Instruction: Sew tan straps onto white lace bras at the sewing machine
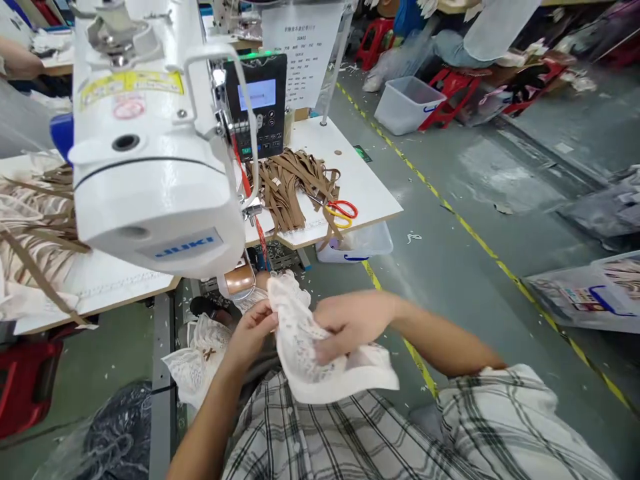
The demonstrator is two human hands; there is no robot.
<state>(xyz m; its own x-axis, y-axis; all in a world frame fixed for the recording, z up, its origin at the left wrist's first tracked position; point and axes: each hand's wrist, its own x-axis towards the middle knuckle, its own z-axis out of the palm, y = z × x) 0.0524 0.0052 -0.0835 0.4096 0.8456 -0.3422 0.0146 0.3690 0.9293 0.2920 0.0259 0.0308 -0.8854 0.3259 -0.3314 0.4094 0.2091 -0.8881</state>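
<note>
My left hand (254, 333) pinches the upper left edge of a white lace piece (310, 373) in front of my body. Over the middle of that piece, my right hand (350, 323) is blurred by motion, with its fingers bent against the fabric; its grip cannot be made out. Another white lace part (197, 360) with a small brown bow hangs to the left of my left forearm. Above my left hand stands the white sewing machine head (160, 200), with a metal cylinder-shaped part (240, 280) below it.
Brown straps (290, 187) and red-and-yellow scissors (341, 213) lie on the white table (370, 193). More straps and lace (35, 233) lie at left. A plastic bin (357, 243) stands under the table edge. Other people sit farther back.
</note>
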